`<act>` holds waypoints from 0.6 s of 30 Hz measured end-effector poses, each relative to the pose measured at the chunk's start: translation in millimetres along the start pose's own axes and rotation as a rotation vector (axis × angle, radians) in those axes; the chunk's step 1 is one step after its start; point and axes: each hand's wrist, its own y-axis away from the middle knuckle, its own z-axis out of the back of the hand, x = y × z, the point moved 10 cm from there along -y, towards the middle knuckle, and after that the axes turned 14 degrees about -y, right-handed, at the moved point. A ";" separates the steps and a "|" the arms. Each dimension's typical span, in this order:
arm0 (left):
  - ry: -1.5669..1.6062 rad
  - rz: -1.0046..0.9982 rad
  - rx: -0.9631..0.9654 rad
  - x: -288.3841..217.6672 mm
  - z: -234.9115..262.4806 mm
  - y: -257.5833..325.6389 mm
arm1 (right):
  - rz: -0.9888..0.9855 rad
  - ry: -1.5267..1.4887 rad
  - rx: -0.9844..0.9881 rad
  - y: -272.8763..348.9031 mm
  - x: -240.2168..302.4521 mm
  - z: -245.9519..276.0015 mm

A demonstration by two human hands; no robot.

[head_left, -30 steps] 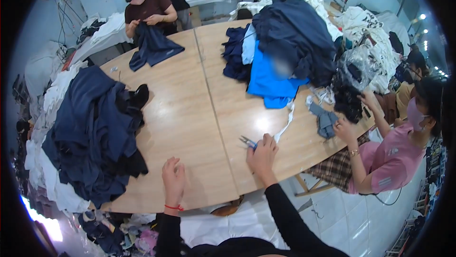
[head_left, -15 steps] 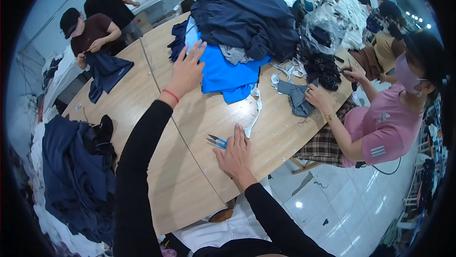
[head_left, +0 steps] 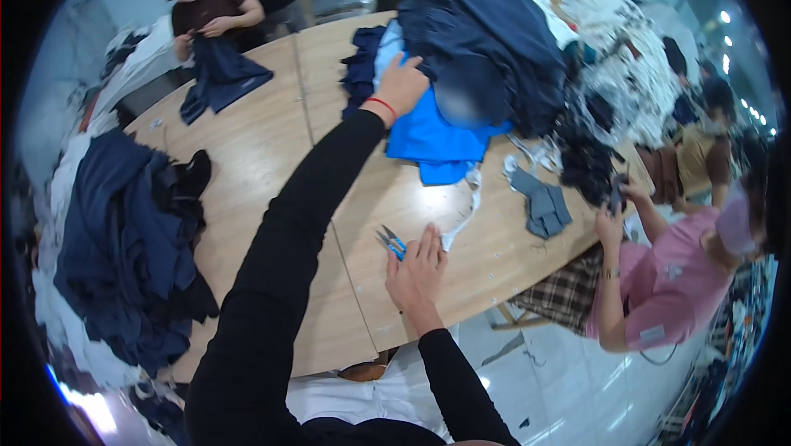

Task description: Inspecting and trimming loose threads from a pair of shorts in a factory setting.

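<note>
Dark navy cloth, a heaped garment pile [head_left: 503,26] on the far part of the desk [head_left: 251,162], has the left grip [head_left: 401,84] at its left edge; I cannot tell whether those fingers pinch it. A bright blue garment [head_left: 432,145] pokes out beneath, so a hard tug could drag it along or topple the heap. Nearer, blue-handled snips [head_left: 395,245] sit by the right grip [head_left: 418,269], its hold unclear; loosely held, they could slip, while the white strip [head_left: 470,209] at its fingertips could get caught

No txt, nos. or signs legible here.
</note>
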 end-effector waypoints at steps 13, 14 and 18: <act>-0.002 -0.066 0.012 -31.0 19.1 6.6 | 0.042 0.023 -0.013 1.7 0.7 -0.1; 0.058 0.002 -0.027 -18.2 11.3 8.9 | 0.030 0.028 -0.022 0.7 3.1 -1.1; 0.057 0.116 0.119 -23.2 -14.9 1.1 | 0.004 -0.036 0.043 -1.2 3.7 -6.5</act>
